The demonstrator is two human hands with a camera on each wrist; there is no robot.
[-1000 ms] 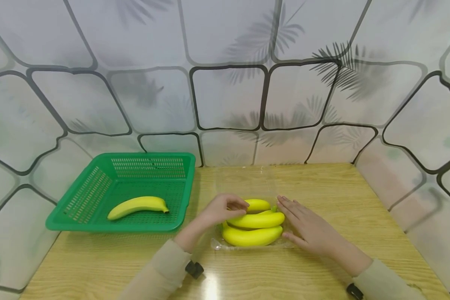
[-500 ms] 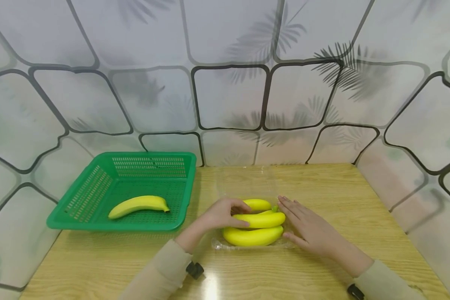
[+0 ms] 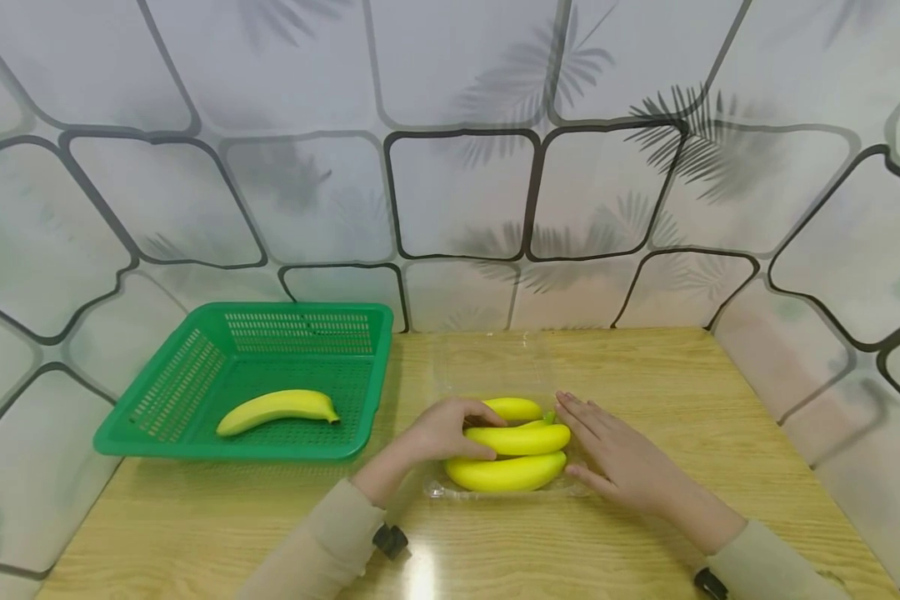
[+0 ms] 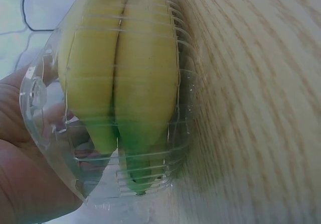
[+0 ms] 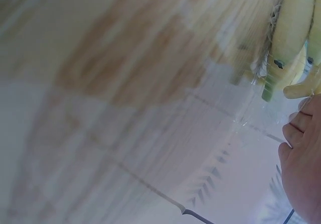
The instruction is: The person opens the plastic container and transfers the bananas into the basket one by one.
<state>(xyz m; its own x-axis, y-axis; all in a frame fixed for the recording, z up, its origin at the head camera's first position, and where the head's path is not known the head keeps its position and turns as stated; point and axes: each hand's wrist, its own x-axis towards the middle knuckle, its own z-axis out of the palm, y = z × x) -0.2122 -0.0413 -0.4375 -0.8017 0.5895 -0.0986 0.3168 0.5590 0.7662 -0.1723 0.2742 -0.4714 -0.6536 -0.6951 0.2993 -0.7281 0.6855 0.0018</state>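
Observation:
Several yellow bananas lie side by side in a clear plastic clamshell box point(image 3: 435, 492), its lid point(image 3: 491, 362) folded open toward the wall. My left hand point(image 3: 444, 432) grips the left end of the upper middle banana point(image 3: 528, 440), thumb in front and fingers behind. Closest to me is the front banana point(image 3: 506, 473); the back banana point(image 3: 516, 408) is partly hidden by my left fingers. My right hand point(image 3: 622, 458) rests along the box's right side with its fingers straight. Through the ribbed box wall, the left wrist view shows two bananas point(image 4: 145, 68) with green stem ends.
A green plastic basket point(image 3: 300, 333) stands on the left of the wooden table point(image 3: 645, 367). One loose banana point(image 3: 273, 410) lies inside it. A patterned wall point(image 3: 457, 200) rises behind the table and along both sides.
My left hand has shifted slightly right and its thumb has come down over the front of the middle banana. The right hand and the bananas hold their places.

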